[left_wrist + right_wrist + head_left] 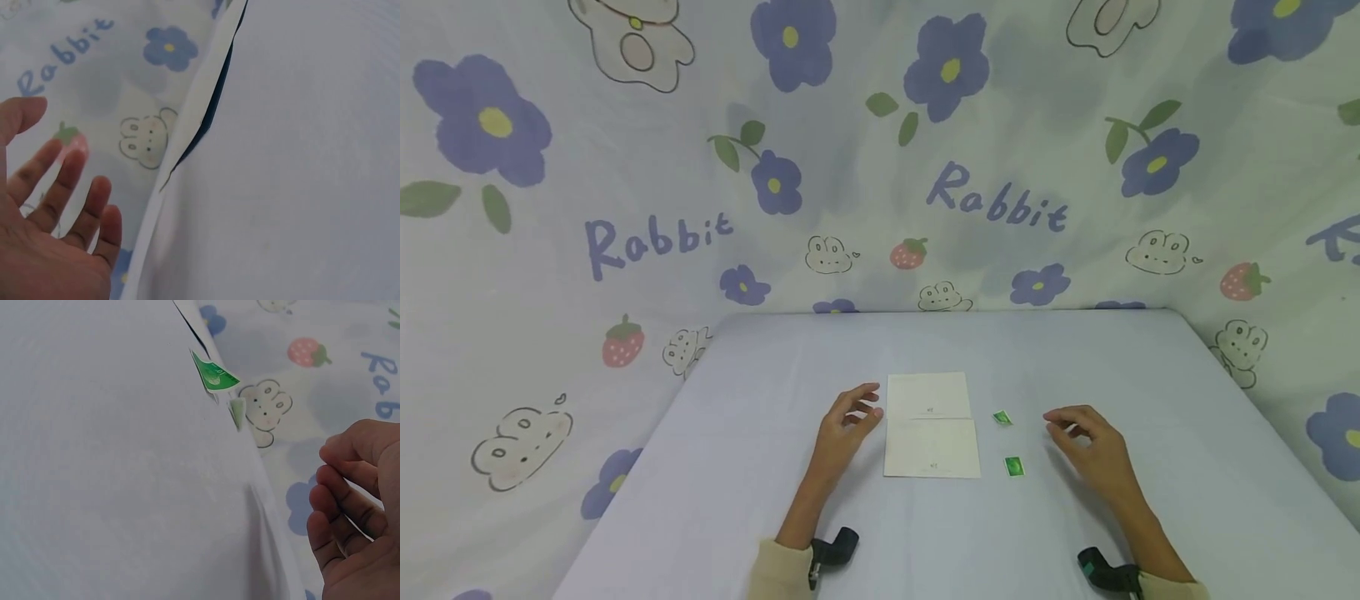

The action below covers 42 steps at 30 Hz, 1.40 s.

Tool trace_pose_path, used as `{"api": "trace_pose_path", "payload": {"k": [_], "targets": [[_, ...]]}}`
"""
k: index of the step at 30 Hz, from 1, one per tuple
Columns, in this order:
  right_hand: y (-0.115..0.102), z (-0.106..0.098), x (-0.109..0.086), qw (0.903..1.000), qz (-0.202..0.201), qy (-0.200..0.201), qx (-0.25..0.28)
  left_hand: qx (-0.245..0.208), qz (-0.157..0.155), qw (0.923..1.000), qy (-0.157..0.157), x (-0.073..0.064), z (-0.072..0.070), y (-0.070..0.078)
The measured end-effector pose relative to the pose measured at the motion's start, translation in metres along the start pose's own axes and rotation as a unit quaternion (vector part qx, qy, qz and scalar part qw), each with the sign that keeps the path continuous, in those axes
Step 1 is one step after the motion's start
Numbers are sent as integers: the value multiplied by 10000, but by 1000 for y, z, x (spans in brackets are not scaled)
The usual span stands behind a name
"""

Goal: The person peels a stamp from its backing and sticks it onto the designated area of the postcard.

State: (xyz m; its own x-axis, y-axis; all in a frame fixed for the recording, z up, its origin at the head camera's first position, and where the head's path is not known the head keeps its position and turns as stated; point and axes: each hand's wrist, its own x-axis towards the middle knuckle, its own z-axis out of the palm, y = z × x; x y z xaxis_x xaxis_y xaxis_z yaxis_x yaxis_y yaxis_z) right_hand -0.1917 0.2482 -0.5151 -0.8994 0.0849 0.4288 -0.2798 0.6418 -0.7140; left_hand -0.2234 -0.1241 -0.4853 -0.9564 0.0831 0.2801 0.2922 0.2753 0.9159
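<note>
Two white paper rectangles, envelopes or cards, lie flat one behind the other: the far one (928,393) and the near one (931,450), each with a small grey mark near its lower edge. To their right are two small green stamp-like pieces, a far one (1002,417) with lifted corners and a near one (1014,467). My left hand (842,429) is just left of the papers, fingers loosely bent and holding nothing. On the other side, right of the green pieces, my right hand (1093,450) has relaxed, slightly curled fingers with nothing visible in them.
A pale cloth covers the table (700,500). Behind and beside it hangs a curtain (850,167) printed with flowers, rabbits and strawberries. A dark wrist camera (835,548) is strapped to the left wrist, another dark camera (1105,573) to the right.
</note>
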Motion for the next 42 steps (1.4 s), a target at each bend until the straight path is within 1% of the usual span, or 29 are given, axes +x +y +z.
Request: {"api": "trace_pose_path", "payload": {"k": [2,3,4,7,12,15,25,29,35,42], "targets": [[1,1,0,10000,5,-19,27,68,50,10000,-36,2,1,-11],[1,1,1,10000,4,-21,36,52,27,10000,-45,2,1,-11],[1,1,1,10000,3,-24,28,101,50,9999,-58,3,2,-16],[-1,2,1,10000,51,-24,5,149,53,9999,-48,3,4,-14],[-1,1,0,9998,162,-61,-14,121,-73,9999,-86,1,8,-9],[-1,0,-1,9998,196,-102,10,149,-102,9998,-95,1,9,-9],[-1,0,0,9996,136,-145,211,140,124,9997,-185,1,8,-14],[-1,-1,0,9994,119,-177,265,173,105,9996,-221,1,9,-15],[0,-2,-1,9992,86,-265,291,73,62,9997,-210,0,10,-12],[0,-2,-2,9988,143,-347,315,175,68,9992,-349,-2,12,-10]]}}
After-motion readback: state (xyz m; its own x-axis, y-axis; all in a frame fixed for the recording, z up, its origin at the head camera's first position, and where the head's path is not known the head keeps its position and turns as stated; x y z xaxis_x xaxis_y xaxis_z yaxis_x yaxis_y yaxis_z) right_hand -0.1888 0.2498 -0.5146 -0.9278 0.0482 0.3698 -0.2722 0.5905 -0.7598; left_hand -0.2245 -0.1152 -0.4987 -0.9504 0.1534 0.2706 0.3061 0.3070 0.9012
